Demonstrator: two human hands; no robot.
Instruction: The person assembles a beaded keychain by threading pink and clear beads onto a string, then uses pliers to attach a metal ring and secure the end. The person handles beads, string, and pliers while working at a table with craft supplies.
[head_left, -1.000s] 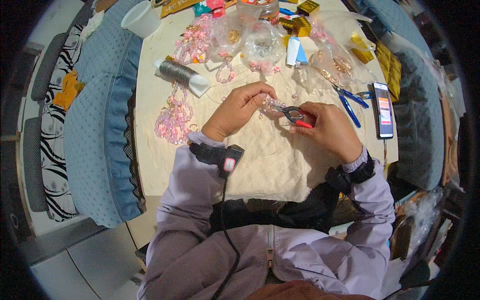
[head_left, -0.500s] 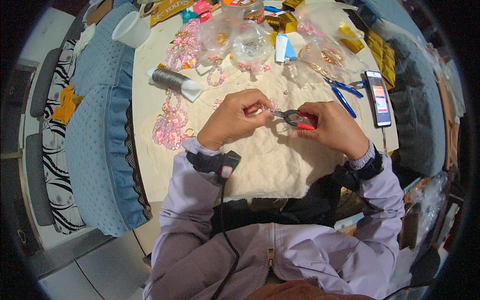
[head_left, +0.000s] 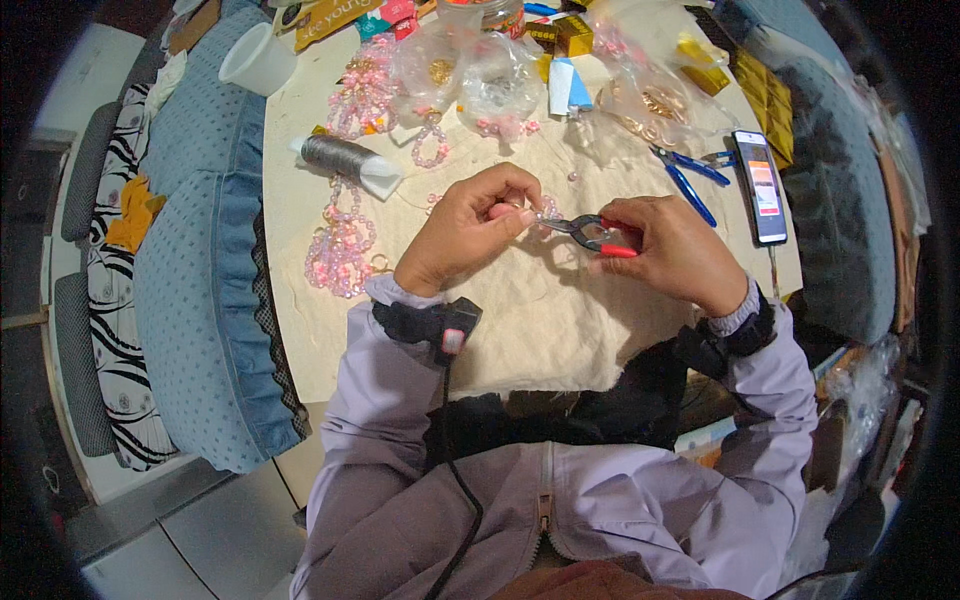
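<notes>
My right hand (head_left: 672, 250) is closed around the red handles of small black-jawed pliers (head_left: 582, 231). The jaws point left and reach the fingertips of my left hand (head_left: 478, 225). That hand pinches one end of a beaded strand (head_left: 548, 213) of pink and clear beads, part of which shows behind the plier tips. What exactly sits between the jaws is too small to make out. Both hands are above a cream cloth (head_left: 520, 340). Left of my left hand lies a heap of pink beaded strands (head_left: 338, 262), with a gold ring near it.
A spool of grey thread (head_left: 345, 160) lies at the left. Behind are pink bead bunches (head_left: 362, 90), a bead loop (head_left: 430, 145) and clear bags (head_left: 500, 80). Blue-handled pliers (head_left: 688, 180) and a lit phone (head_left: 761, 188) lie right. A white cup (head_left: 257, 60) stands far left.
The pliers have shifted slightly, and more of their jaws now shows beside my left fingertips. My right hand has turned a little; my left keeps its pinch.
</notes>
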